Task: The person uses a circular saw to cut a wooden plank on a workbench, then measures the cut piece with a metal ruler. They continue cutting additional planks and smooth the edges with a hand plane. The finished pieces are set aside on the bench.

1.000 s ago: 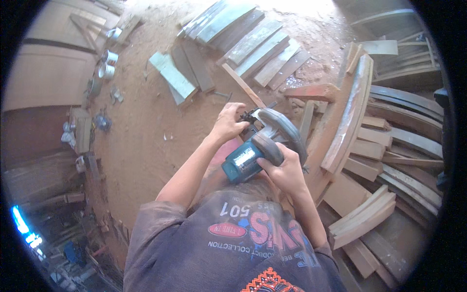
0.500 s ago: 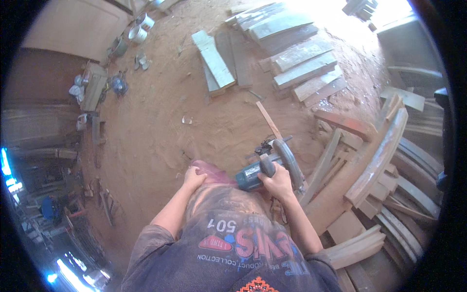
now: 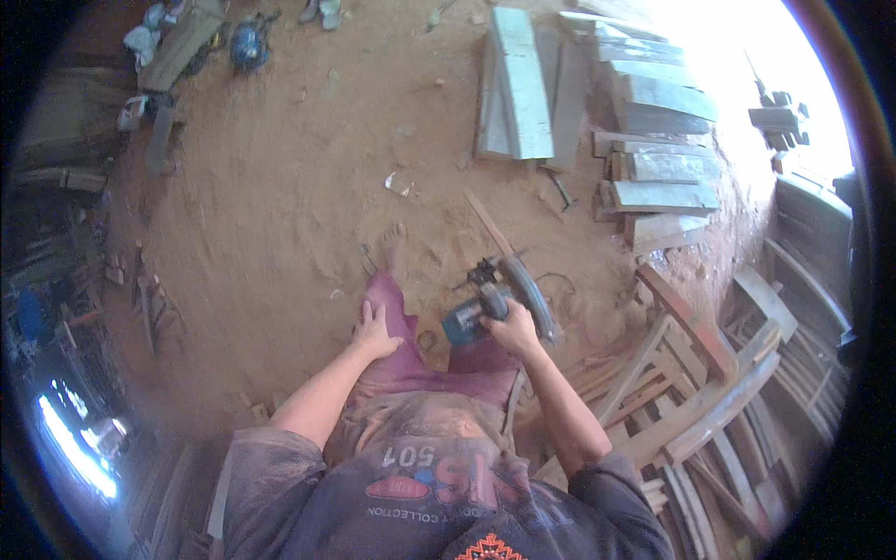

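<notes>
In my right hand (image 3: pixel 511 329) is the rear handle of a teal and grey circular saw (image 3: pixel 476 315), its curved blade guard on the right side. The saw hangs low over the ground beside my right leg; the blade itself is hidden. From the front of the saw a thin wooden strip (image 3: pixel 487 220) reaches away over the dirt. My left hand (image 3: pixel 374 334) rests with fingers spread on my left thigh, on purple trousers (image 3: pixel 397 369). It holds nothing. My bare left foot (image 3: pixel 395 247) stands on the sandy floor.
Stacked boards (image 3: pixel 665 191) lie at the far right, with a pale plank (image 3: pixel 523 89) on others to their left. A dark metal tool (image 3: pixel 562 191) lies near them. Curved timbers and a reddish beam (image 3: pixel 689 322) crowd my right side. A blue bundle (image 3: pixel 249 45) sits far left.
My view has turned and shifted, so the plank stacks sit further right. My left hand has slid forward along my thigh, and my foot has come into sight. The saw stays in my right hand.
</notes>
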`<action>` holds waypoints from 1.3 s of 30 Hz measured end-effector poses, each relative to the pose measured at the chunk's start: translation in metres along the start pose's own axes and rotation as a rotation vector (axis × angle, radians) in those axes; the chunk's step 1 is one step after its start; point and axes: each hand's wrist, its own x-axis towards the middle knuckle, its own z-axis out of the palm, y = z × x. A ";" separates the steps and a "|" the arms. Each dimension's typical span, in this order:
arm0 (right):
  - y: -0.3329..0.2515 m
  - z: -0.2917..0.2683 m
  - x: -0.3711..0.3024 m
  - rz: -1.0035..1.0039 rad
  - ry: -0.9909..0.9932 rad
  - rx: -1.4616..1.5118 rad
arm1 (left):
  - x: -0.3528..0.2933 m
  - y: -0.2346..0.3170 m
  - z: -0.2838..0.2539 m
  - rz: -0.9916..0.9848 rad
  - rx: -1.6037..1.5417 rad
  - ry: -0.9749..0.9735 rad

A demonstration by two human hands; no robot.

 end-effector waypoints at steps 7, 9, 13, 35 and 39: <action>-0.042 0.092 0.180 -0.091 0.002 -0.047 | 0.031 -0.018 -0.019 -0.079 0.017 0.072; -0.052 0.114 0.224 -0.137 0.028 -0.086 | 0.040 -0.026 -0.018 -0.090 0.015 0.100; -0.073 0.150 0.307 -0.173 0.092 -0.096 | 0.058 -0.047 -0.015 -0.058 -0.015 0.191; 0.018 0.198 0.405 -0.187 -0.041 -0.397 | 0.068 -0.047 -0.024 -0.007 0.035 0.292; 0.012 0.185 0.381 -0.259 -0.073 -0.418 | 0.068 -0.037 -0.012 -0.008 0.105 0.292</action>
